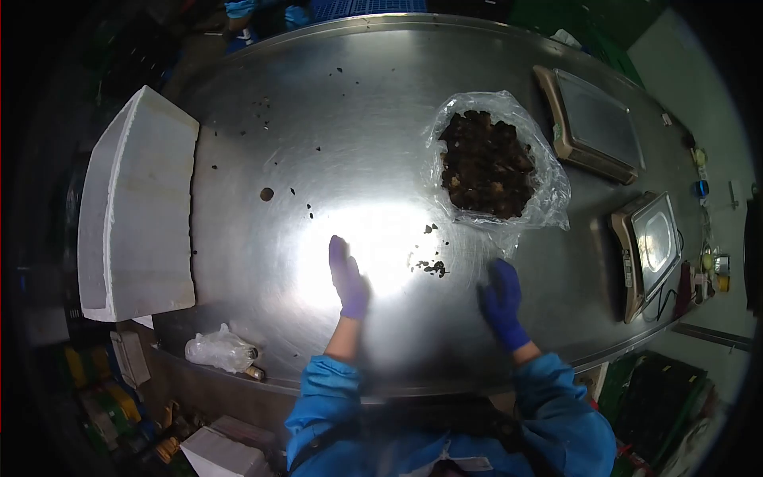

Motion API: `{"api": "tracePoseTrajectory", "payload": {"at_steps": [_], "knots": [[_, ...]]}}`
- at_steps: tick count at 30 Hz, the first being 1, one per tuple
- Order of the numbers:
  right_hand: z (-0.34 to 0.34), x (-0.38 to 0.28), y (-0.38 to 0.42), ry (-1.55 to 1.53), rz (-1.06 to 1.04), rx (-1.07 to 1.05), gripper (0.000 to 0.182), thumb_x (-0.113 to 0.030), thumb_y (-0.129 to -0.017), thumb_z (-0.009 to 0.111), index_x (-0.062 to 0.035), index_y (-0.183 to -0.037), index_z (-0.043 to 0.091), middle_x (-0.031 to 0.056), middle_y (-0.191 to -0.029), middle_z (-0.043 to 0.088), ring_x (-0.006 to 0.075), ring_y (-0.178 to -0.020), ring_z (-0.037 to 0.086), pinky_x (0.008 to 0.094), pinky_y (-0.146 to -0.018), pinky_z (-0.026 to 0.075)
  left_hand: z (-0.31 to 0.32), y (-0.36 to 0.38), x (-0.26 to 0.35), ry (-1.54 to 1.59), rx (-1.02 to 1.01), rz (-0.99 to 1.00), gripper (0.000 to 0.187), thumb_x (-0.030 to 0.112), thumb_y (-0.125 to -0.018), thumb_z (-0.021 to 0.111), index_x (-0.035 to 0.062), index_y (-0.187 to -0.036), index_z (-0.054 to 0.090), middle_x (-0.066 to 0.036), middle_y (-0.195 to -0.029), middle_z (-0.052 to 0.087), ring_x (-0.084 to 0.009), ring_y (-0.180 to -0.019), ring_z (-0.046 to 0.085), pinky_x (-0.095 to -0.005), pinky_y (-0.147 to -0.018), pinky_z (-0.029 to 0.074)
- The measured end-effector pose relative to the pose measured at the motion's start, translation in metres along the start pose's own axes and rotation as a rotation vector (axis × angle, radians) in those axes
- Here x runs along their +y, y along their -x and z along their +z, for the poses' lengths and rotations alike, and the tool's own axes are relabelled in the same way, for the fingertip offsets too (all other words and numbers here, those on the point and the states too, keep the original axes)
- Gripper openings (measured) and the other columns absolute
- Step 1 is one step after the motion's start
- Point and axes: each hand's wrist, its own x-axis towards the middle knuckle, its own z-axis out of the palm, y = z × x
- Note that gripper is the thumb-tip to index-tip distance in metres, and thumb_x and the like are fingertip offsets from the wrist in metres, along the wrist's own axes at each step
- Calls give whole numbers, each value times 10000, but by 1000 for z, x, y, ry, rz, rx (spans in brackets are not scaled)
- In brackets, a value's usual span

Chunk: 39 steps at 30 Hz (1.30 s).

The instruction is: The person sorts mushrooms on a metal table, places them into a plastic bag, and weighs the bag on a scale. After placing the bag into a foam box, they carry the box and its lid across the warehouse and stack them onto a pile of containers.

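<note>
My left hand (347,280), in a purple glove, is stretched out over the bright middle of the steel table (381,143), its edge turned downward. My right hand (502,298), gloved the same way, lies to the right with fingers extended. Neither hand holds anything. Between them is a scatter of small dark crumbs (431,268). Beyond my right hand sits a clear plastic bag (548,191), its mouth spread around a heap of dark brown, ruffled pieces (486,164) that resemble mushrooms. The bag's near end reaches close to my right fingertips.
A white foam box (155,207) stands at the left edge. Two scales, one farther back (596,119) and one nearer (656,238), are on the right. A crumpled plastic bag (221,350) lies near left. A round brown piece (267,193) and crumbs dot the table. Someone's blue-gloved hands (296,16) show at the far edge.
</note>
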Motion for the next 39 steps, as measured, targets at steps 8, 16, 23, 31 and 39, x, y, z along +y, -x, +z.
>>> {"api": "tracePoseTrajectory", "payload": {"at_steps": [8,16,23,31,39], "knots": [[69,-23,-27,-130,93,-57,516,-141,-829,506,15,-1289,330,187,-1320,350,321,-1237,317,385,-1023,250,84,3,19,-53,-306,-34,471,29,-832,385,1,-1297,315,-151,-1343,335,-257,-1255,304,-346,-1038,229],[93,-34,-97,-525,103,-317,342,-95,-828,517,-44,-1164,484,143,-1190,487,287,-1122,460,357,-951,361,107,16,29,457,-304,-528,440,318,-906,356,27,-1235,387,-71,-1145,485,-146,-1028,436,-267,-896,331],[72,-30,-50,-590,98,-406,400,-160,-832,548,-44,-1202,447,129,-1205,464,242,-1077,481,335,-910,392,83,60,40,139,-259,-327,417,323,-925,351,13,-1202,390,-81,-1111,437,-166,-1042,402,-275,-915,310],[77,-41,-37,127,-135,-284,761,-377,-722,644,-52,-1320,303,207,-1368,234,394,-1238,246,449,-1002,257,32,45,14,93,40,26,522,245,-902,415,-26,-1316,248,-152,-1383,237,-275,-1285,241,-385,-1036,246],[103,-20,-81,237,-354,-350,104,-181,-773,550,-88,-807,520,74,-874,518,266,-816,486,373,-707,422,33,44,-1,-3,-38,91,563,283,-884,453,-41,-1302,259,-167,-1356,285,-289,-1251,306,-379,-1034,243]]}}
